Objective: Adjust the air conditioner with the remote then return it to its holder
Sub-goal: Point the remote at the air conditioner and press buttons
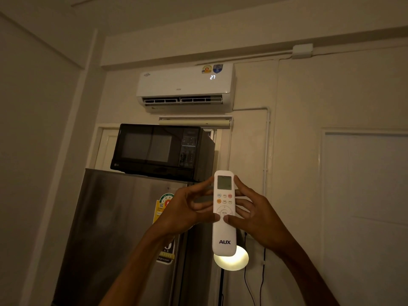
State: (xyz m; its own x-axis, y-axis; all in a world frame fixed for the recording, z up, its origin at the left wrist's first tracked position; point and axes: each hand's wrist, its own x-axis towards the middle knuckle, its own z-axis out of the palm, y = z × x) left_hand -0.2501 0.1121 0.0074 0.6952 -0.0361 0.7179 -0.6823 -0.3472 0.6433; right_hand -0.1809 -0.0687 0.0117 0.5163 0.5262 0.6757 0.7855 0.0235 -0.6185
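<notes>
- High on the far wall, an air conditioner (pixel 185 85) is showing "27"; a black microwave (pixel 162 151) is sitting on a steel refrigerator (pixel 123 228) below it, in dim light.
- Left hand (pixel 187 208) is bracing the white AUX remote (pixel 224 213) from its left edge, fingers loosely curled.
- Right hand (pixel 258 215) is gripping the right edge, thumb pressing the round menu pad.
- Remote is standing upright between both hands, long axis vertical, screen end pointing up toward the air conditioner.
- A lit round lamp (pixel 231 260) is glowing just behind its lower end.
</notes>
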